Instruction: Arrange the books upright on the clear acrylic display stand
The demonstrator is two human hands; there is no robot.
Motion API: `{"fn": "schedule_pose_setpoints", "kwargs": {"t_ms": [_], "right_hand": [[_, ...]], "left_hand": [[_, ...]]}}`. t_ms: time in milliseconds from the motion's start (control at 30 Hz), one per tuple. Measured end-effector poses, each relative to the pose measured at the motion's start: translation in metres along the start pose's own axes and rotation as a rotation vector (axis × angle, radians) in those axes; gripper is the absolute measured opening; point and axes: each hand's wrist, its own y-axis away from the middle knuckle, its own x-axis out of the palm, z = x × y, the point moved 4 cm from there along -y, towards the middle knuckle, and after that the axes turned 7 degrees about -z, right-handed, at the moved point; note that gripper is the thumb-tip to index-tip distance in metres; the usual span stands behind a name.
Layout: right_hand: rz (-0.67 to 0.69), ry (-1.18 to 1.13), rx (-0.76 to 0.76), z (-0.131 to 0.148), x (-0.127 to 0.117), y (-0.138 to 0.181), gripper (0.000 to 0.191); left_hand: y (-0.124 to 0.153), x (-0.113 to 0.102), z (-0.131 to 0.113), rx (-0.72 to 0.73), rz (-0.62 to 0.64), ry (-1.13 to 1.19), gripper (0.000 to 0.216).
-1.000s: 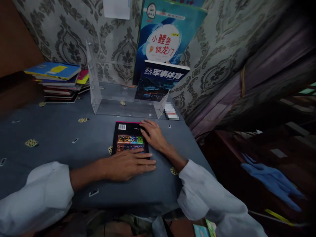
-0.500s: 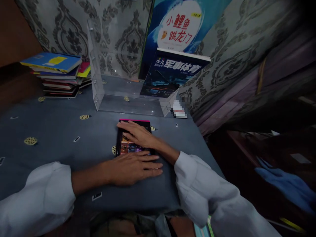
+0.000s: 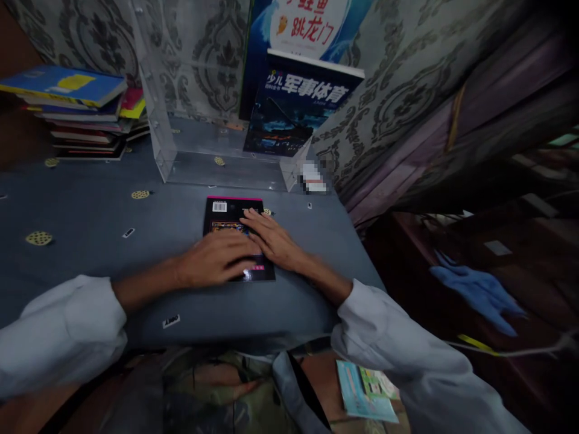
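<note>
A dark book [image 3: 235, 208] with a pink edge, a barcode and small colour pictures lies flat on the cloth-covered table in front of me. My left hand [image 3: 219, 256] reaches across its lower half, fingers stretched out and slightly blurred. On the book's right side rests my right hand [image 3: 275, 241], palm down with the fingers extended. The fingertips of both hands come close together over the middle of the cover. Neither hand grips anything.
Behind the book stands a clear acrylic rack [image 3: 226, 175] holding a dark blue book [image 3: 294, 114] and a taller picture book [image 3: 312, 30]. At the left is a stack of books [image 3: 85, 120]. A light-blue packet [image 3: 364, 392] lies on my lap. Blue cloth [image 3: 479, 289] hangs at the right.
My left hand has moved up the cover, and my right hand has slid right and down, uncovering the barcode. The view has shifted, so the rack sits higher and further left.
</note>
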Motion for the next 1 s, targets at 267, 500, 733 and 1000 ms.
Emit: {"fn": "schedule_pose_setpoints", "kwargs": {"t_ms": [267, 500, 733, 1000], "right_hand": [[-0.024, 0.034, 0.071, 0.014, -0.013, 0.037, 0.048], [0.003, 0.078, 0.063, 0.030, -0.017, 0.060, 0.051], [0.035, 0.105, 0.024, 0.045, -0.019, 0.076, 0.061], [0.134, 0.206, -0.031, 0.063, -0.022, 0.098, 0.089]], "left_hand": [[0.048, -0.030, 0.066, -0.418, 0.095, -0.184, 0.071], [0.081, -0.024, 0.003, -0.178, 0.184, -0.207, 0.064], [0.090, -0.023, -0.018, -0.103, 0.234, -0.236, 0.092], [0.099, -0.017, -0.045, -0.028, 0.167, -0.287, 0.103]]}}
